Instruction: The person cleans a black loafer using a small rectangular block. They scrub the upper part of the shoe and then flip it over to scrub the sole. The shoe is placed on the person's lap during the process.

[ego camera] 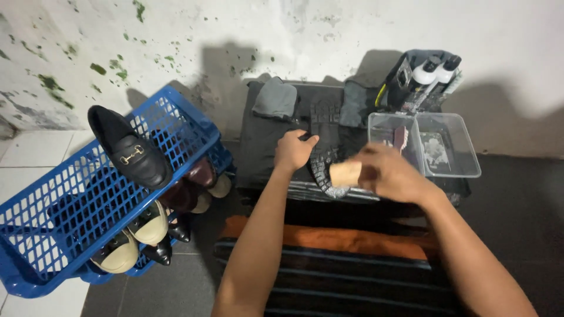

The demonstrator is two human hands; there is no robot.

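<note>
A: Look there — the left hand [294, 149] is clamped over the side of a black shoe [326, 147] lying sole-up on the dark cloth-covered surface [258, 152], fingers curled tight around its edge.

B: And the right hand [388, 173]?

A: Blurred, but its fingers are closed on a pale wooden-backed brush [345, 174], set right at the near end of the tread. I'd call this the scrubbing step, sole side, somewhere mid-job by the look of it.

B: What does the next stroke need?

A: I'd say a firm hold from the left hand so the shoe doesn't skid, and the brush kept flat in the grooves.

B: What else is on that surface?

A: 2 grey cloths [275, 98] at the far edge, 1 either side of the shoe. A clear plastic tray [464, 161] sits to the right, and behind it a dark caddy with white bottles [432, 73].

B: And the room?

A: Whitewashed wall [294, 29] flecked with green patches. To the left a blue plastic basket [64, 199] is tipped over on the tiled floor, a black loafer [129, 149] on top, more shoes beneath. A striped orange and black cloth [329, 252] lies over the lap.
</note>
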